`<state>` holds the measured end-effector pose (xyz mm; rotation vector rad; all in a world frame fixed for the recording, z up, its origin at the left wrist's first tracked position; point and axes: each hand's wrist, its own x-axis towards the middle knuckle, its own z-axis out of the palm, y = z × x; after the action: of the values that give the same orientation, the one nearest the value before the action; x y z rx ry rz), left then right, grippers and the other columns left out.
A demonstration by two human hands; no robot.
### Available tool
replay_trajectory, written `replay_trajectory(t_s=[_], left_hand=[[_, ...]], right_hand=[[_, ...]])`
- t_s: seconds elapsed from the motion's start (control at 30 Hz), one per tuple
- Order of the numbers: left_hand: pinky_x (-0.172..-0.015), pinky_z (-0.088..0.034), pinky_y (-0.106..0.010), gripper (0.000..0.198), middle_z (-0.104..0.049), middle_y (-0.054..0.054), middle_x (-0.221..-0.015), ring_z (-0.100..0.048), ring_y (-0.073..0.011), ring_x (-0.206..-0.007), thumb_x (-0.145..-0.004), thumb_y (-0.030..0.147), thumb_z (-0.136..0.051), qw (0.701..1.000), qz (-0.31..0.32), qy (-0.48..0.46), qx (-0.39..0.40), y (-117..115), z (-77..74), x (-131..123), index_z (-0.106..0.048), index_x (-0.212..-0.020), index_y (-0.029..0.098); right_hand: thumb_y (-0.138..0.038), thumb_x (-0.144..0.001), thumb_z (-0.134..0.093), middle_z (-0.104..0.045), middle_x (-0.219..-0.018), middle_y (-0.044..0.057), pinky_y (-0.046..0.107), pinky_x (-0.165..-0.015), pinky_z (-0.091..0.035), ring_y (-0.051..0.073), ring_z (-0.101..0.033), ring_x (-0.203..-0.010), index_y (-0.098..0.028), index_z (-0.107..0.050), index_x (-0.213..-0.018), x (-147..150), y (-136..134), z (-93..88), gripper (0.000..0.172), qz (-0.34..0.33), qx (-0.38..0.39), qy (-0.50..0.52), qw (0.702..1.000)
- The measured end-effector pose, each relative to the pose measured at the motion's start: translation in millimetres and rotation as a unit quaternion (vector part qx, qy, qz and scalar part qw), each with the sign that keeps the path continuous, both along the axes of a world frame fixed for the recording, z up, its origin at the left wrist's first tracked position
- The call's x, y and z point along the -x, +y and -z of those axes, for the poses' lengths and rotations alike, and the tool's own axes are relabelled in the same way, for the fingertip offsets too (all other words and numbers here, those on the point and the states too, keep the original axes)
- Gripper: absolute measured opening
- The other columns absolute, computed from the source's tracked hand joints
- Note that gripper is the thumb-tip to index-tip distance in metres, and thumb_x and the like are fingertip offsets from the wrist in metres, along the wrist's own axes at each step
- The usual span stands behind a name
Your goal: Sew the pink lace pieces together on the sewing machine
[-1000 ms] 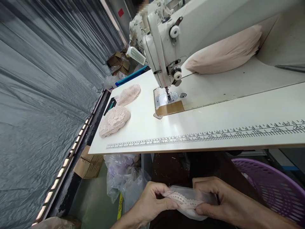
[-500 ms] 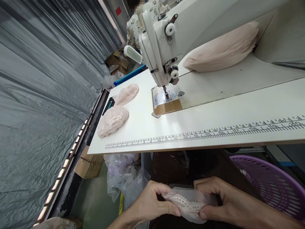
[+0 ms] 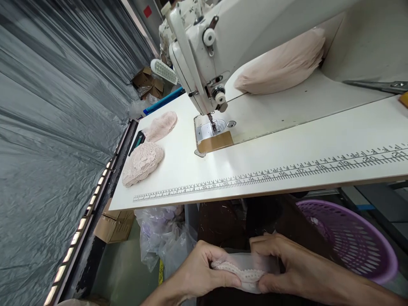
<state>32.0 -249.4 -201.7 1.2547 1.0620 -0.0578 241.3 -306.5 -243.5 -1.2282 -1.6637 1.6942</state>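
Pinching: a lace-edged piece is being held low over the lap, below the desk edge.
Left hand: its grip is being closed on the piece's left end, thumb on top.
Right hand: its grip is being closed on the right end, so the lace is being held taut.
Lace cups: being stored at the desk's left, apart from the sewing machine.

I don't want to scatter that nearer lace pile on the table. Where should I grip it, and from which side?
Probably pinch the lace pile at its scalloped rim, reaching over the table from its front edge: the pile is domed, and that rim faces the sitter. Left hand and right hand hold a lace strip.
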Motion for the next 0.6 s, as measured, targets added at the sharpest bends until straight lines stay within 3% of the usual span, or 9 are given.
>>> replay_trajectory(t_s=[0.2, 0.43, 0.6], left_hand=[[-0.052, -0.028, -0.019, 0.033, -0.049, 0.001, -0.055, -0.037, -0.0077, -0.056, -0.056, 0.040, -0.082, 0.999, -0.004, -0.016, 0.029, 2.2, 2.6, 3.0, -0.072, -0.064, 0.010], [-0.052, -0.025, -0.020, 0.032, -0.044, 0.003, -0.054, -0.035, -0.0074, -0.056, -0.057, 0.038, -0.082, 0.999, -0.006, -0.015, 0.033, 2.2, 9.5, 7.3, -0.070, -0.060, 0.009], [-0.050, -0.021, -0.020, 0.034, -0.044, 0.003, -0.052, -0.033, -0.0065, -0.053, -0.056, 0.040, -0.082, 0.999, -0.023, 0.004, 0.024, 0.1, 8.3, 5.5, -0.071, -0.063, 0.009]], right_hand=[[-0.023, -0.071, -0.069, -0.063, -0.077, -0.002, 0.025, -0.071, -0.038, 0.016, -0.058, -0.079, -0.019, -0.068, -0.069, -8.9, 1.9, 2.3, 0.005, -0.011, 0.005, 0.054, 0.998], [-0.031, -0.082, -0.053, -0.061, -0.074, 0.002, 0.026, -0.068, -0.042, 0.017, -0.057, -0.074, -0.016, -0.070, -0.075, -18.5, -2.2, 4.5, 0.024, -0.029, 0.002, 0.078, 0.997], [-0.033, -0.079, -0.058, -0.065, -0.080, 0.003, 0.026, -0.070, -0.043, 0.018, -0.059, -0.078, -0.016, -0.070, -0.083, -21.3, -3.6, 3.6, 0.021, -0.030, 0.004, 0.065, 0.997]])
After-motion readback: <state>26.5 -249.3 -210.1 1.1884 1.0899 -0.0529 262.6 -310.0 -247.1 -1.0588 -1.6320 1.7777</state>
